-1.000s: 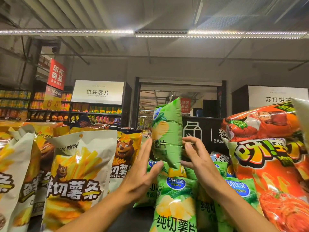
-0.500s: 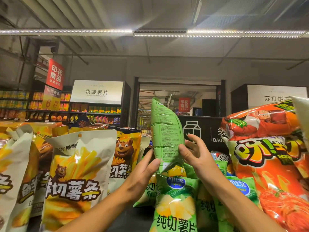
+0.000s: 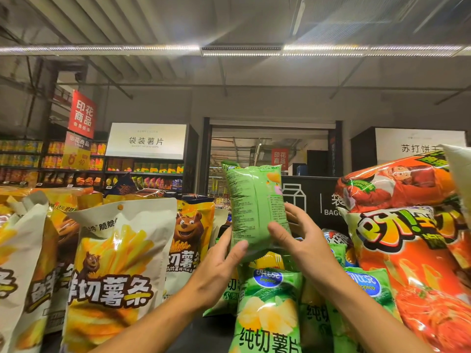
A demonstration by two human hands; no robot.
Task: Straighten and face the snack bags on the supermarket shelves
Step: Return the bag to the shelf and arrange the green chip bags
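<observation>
Green bag point(image 3: 256, 207) now rotated: back panel w/ print faces cam, front was showing 1 s ago. Held upright above green row point(image 3: 270, 301). L hand point(image 3: 216, 271) + R hand point(image 3: 300, 240) both pinch its lower end. Needs turning on to face out.

We raise both bare forearms up and forward, converging toward the middle. Our left hand point(image 3: 216, 268) curls its thumb and fingers around what it grips, while our right hand point(image 3: 298, 240) pinches it from the opposite side, thumb in front, fingers behind.
</observation>
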